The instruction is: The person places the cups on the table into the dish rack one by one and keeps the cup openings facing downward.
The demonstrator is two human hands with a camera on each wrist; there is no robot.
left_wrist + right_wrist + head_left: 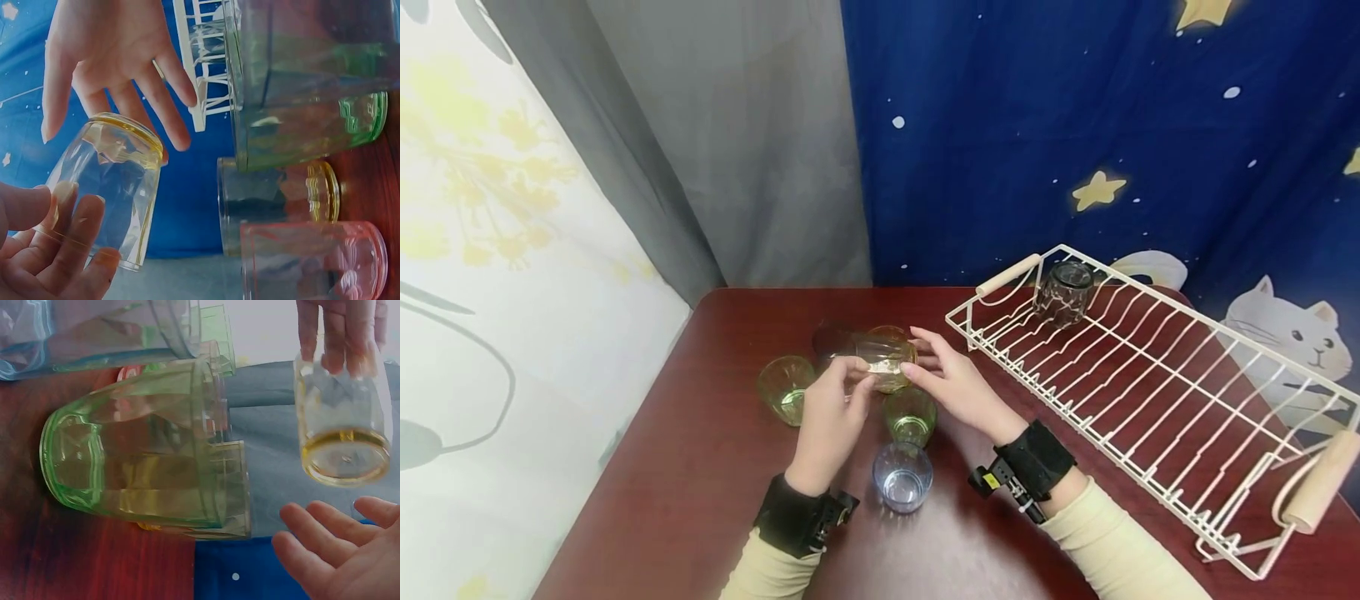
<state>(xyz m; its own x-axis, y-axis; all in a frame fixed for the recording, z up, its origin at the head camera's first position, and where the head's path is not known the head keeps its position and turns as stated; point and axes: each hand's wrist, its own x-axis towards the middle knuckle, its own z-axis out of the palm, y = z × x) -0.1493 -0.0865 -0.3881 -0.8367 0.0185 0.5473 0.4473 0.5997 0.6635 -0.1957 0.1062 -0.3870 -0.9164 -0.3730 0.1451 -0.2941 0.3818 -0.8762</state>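
Note:
My left hand grips a clear, yellow-tinted drinking glass near its rim, fingers and thumb around it. The glass is raised and tipped onto its side, its thick base facing my right hand. That hand has its fingers spread and extended close to the base, palm toward it. Below, a green glass and a blue glass stand upright on the table. Another green glass stands to the left. A second yellow glass and a pink one show in the left wrist view.
A white wire dish rack with wooden handles stands on the right of the dark red table. One dark glass sits upside down at its far left end. Grey and blue curtains hang behind.

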